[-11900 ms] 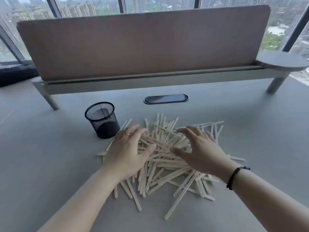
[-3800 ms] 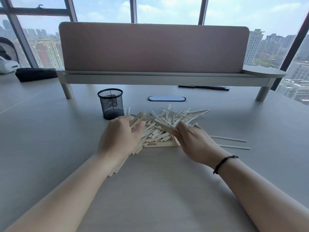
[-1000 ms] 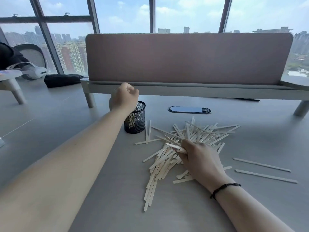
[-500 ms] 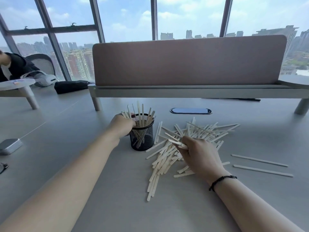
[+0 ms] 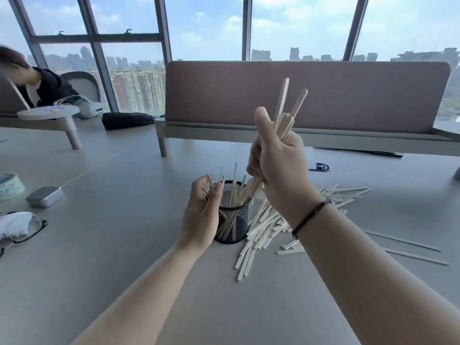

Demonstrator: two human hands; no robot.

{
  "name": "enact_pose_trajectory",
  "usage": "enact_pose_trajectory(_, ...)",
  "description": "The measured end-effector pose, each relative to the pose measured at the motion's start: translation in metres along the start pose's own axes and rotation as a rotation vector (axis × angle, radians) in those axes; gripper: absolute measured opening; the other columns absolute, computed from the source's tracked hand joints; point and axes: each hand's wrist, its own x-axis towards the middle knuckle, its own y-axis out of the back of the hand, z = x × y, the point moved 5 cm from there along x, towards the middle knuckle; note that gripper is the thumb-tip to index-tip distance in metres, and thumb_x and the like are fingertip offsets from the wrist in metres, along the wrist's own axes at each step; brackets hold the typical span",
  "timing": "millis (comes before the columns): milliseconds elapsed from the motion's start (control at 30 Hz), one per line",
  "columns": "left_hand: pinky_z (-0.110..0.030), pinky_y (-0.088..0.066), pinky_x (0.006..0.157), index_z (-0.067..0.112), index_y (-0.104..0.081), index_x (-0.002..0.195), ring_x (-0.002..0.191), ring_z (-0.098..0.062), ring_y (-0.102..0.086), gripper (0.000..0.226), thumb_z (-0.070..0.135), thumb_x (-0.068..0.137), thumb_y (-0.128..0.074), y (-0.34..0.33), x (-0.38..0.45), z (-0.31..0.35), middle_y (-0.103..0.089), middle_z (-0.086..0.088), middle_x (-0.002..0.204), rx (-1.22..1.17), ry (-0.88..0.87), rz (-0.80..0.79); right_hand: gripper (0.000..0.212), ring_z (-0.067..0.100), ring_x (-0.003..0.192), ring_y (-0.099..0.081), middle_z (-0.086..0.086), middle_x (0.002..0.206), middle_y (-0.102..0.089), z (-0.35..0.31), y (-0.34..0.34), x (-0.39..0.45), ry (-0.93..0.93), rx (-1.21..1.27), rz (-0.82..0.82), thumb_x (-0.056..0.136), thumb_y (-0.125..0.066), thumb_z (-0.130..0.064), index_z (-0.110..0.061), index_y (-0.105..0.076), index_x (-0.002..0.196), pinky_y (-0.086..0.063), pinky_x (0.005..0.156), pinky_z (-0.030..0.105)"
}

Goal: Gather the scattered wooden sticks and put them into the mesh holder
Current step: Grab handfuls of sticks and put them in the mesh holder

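Gripping a bundle of wooden sticks point(image 5: 283, 125), the right hand point(image 5: 278, 168) lowers it toward the mesh holder point(image 5: 234, 220) on the worktop point(image 5: 112, 245). The left hand point(image 5: 201, 215) curls around sticks at the holder's rim. More lie scattered beside it. Angled sticks already inside could block entry, spilling some or tipping the holder.

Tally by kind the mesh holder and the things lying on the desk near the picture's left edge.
Mesh holder: 1
Patterned roll: 1
Metal tin: 1
Glasses: 1
White cloth: 1
Total: 5
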Motion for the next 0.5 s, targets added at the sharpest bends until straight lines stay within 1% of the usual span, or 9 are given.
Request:
enact_pose_trajectory(33,-0.027,-0.042,0.092,0.030,-0.043,0.134,0.100,0.010,-0.056,0.070,0.076,0.081,-0.036,0.001,-0.003,0.003,-0.061,0.016,0.108,0.021,-0.023,0.003,0.051,0.015,0.042,-0.020,0.004,0.050,-0.025,0.004,-0.013,0.008,-0.014,0.007,-0.020,0.095,-0.060,-0.038,-0.023,-0.027,0.059,-0.020,0.044,0.027)
enact_pose_trajectory(67,-0.022,-0.039,0.090,0.034,-0.039,0.139,0.103,0.016,-0.052,0.073,0.077,0.080,-0.033,0.003,-0.006,0.006,-0.058,0.019,0.114,0.032,-0.044,0.008,0.050,0.015,0.043,-0.020,0.003,0.052,-0.025,0.010,-0.024,0.014,-0.034,-0.014,-0.032,0.094,-0.062,-0.038,-0.024,-0.028,0.061,-0.020,0.044,0.027)
enact_pose_trajectory(100,-0.019,-0.038,0.091,0.037,-0.035,0.143,0.108,0.016,-0.051,0.074,0.076,0.081,-0.032,0.004,-0.009,0.009,-0.055,0.018,0.120,0.041,-0.067,0.014,0.048,0.016,0.044,-0.022,0.005,0.053,-0.026,0.021,-0.031,0.019,-0.058,-0.051,-0.037,0.093,-0.064,-0.038,-0.024,-0.030,0.062,-0.023,0.044,0.027)
enact_pose_trajectory(133,-0.020,-0.039,0.093,0.037,-0.032,0.146,0.113,0.010,-0.052,0.072,0.074,0.084,-0.031,0.005,-0.012,0.012,-0.054,0.013,0.126,0.049,-0.095,0.022,0.046,0.017,0.046,-0.025,0.006,0.056,-0.028,0.032,-0.035,0.021,-0.084,-0.091,-0.034,0.090,-0.066,-0.039,-0.022,-0.033,0.063,-0.026,0.046,0.029)
enact_pose_trajectory(200,-0.027,-0.040,0.102,0.038,-0.027,0.147,0.122,-0.007,-0.052,0.066,0.068,0.088,-0.028,0.006,-0.015,0.018,-0.052,0.004,0.134,0.048,-0.170,0.044,0.042,0.022,0.051,-0.032,0.009,0.060,-0.033,0.051,-0.035,0.023,-0.112,-0.184,-0.012,0.086,-0.068,-0.039,-0.017,-0.039,0.065,-0.033,0.050,0.035)
enact_pose_trajectory(267,-0.036,-0.036,0.111,0.034,-0.026,0.150,0.135,-0.011,-0.044,0.065,0.063,0.092,-0.028,0.007,-0.016,0.022,-0.046,0.001,0.143,0.055,-0.228,0.071,0.037,0.020,0.045,-0.039,0.010,0.056,-0.039,0.066,-0.032,0.022,-0.132,-0.211,-0.030,0.089,-0.067,-0.031,-0.013,-0.042,0.068,-0.037,0.050,0.034)
enact_pose_trajectory(333,-0.043,-0.032,0.115,0.024,-0.027,0.152,0.141,-0.015,-0.037,0.069,0.062,0.095,-0.028,0.006,-0.017,0.024,-0.040,0.001,0.151,0.114,-0.269,0.111,0.028,0.020,0.042,-0.045,0.002,0.050,-0.048,0.074,-0.029,0.020,-0.169,-0.197,-0.082,0.091,-0.066,-0.024,-0.013,-0.049,0.072,-0.040,0.050,0.031)
enact_pose_trajectory(400,-0.042,-0.030,0.117,0.016,-0.030,0.152,0.142,-0.017,-0.035,0.072,0.061,0.096,-0.030,0.005,-0.017,0.026,-0.038,0.004,0.153,0.182,-0.307,0.141,0.018,0.022,0.045,-0.051,-0.004,0.047,-0.053,0.073,-0.025,0.021,-0.163,-0.242,-0.104,0.092,-0.065,-0.021,-0.014,-0.054,0.078,-0.044,0.054,0.035)
enact_pose_trajectory(500,-0.037,-0.029,0.116,0.007,-0.037,0.147,0.139,-0.015,-0.036,0.070,0.056,0.098,-0.038,0.005,-0.018,0.032,-0.040,0.002,0.147,0.246,-0.426,0.191,0.005,0.019,0.052,-0.062,-0.004,0.051,-0.061,0.063,-0.013,0.025,-0.039,-0.424,-0.075,0.093,-0.062,-0.019,-0.017,-0.059,0.089,-0.053,0.058,0.040)
